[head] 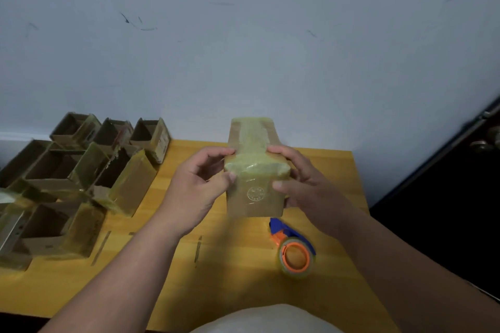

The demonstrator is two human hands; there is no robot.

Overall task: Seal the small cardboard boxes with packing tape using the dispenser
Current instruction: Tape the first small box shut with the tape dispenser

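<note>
Centrally, head view: taped cardboard box (pixel 254 170) held above table (pixel 238 273), left hand (pixel 196 189) and right hand (pixel 300 184) grasping its sides. Tape dispenser (pixel 293 247) lies on table just below-right of box. Open boxes (pixel 81 184) grouped left of box.

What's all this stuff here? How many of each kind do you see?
Open cardboard boxes: 8 (the leftmost are cut off by the picture's edge, so this is approximate)
Taped box, held up: 1
Tape dispenser: 1
Total: 10
</note>
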